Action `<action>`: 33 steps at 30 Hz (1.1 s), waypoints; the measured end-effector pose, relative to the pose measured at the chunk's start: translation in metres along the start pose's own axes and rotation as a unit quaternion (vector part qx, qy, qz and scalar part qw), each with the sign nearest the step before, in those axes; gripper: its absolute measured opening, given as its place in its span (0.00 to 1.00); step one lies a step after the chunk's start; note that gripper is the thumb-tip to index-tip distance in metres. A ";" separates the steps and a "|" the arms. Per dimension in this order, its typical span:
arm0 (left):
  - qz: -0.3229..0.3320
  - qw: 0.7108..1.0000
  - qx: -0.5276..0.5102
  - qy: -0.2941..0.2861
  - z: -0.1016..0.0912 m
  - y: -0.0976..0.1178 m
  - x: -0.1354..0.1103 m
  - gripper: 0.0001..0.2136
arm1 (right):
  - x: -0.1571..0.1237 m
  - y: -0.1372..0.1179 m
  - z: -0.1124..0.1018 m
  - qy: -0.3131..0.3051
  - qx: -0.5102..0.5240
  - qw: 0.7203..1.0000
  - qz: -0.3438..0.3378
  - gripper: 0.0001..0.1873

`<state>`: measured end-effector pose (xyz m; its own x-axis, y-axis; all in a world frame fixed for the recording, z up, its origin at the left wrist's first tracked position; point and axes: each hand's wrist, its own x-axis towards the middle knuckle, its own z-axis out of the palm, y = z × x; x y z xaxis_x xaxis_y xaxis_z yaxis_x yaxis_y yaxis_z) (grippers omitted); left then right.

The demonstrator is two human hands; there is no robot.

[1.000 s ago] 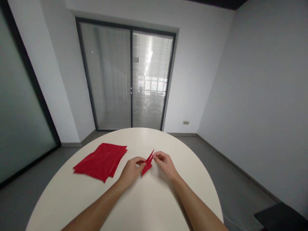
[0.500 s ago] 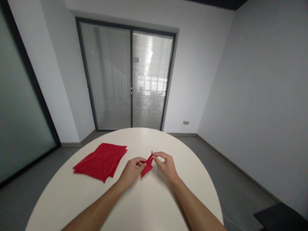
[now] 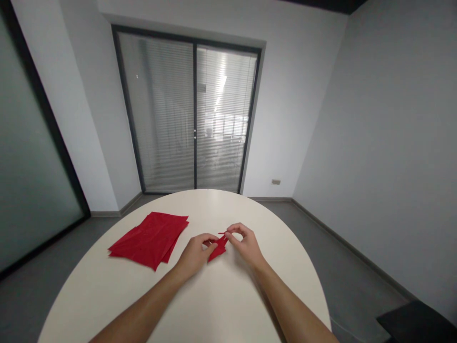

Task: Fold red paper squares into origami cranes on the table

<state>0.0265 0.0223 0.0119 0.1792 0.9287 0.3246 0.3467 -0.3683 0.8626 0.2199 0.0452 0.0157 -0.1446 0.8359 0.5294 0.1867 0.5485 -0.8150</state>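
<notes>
A small folded red paper piece [image 3: 218,248] lies between my hands over the round white table [image 3: 214,305]. My left hand [image 3: 195,253] pinches its left side with curled fingers. My right hand [image 3: 245,244] pinches the upper tip of the same piece between thumb and forefinger, bending that tip down. A stack of flat red paper sheets [image 3: 150,239] rests on the table to the left of my left hand, untouched.
The table edge curves away at the far side and right. Beyond it are grey floor, a glass sliding door with blinds [image 3: 194,114] and a dark object [image 3: 417,324] at the lower right corner.
The pointed tip of the red piece, which stood up a second ago, has been folded down by my right hand. Both hands stayed in nearly the same place.
</notes>
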 end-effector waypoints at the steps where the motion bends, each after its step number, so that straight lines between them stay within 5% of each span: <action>1: -0.001 1.000 -0.002 -0.001 0.000 0.000 0.000 0.10 | 0.000 0.001 0.001 0.004 0.019 1.000 0.006 0.14; 10: -0.007 1.000 -0.008 -0.001 -0.001 0.001 0.000 0.08 | 0.001 0.010 0.007 -0.027 0.177 0.981 0.079 0.23; 28: -0.039 0.997 -0.059 0.016 -0.002 0.001 0.002 0.10 | 0.003 0.008 0.004 -0.013 0.163 0.982 0.098 0.24; 33: -0.090 0.988 -0.121 0.043 -0.002 -0.001 0.007 0.13 | 0.001 0.011 0.004 -0.025 0.076 0.993 0.092 0.24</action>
<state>0.0251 0.0289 0.0140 0.0522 0.9821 0.1809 0.1343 -0.1864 0.9732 0.2177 0.0521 0.0069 -0.1706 0.9180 0.3581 0.0672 0.3734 -0.9252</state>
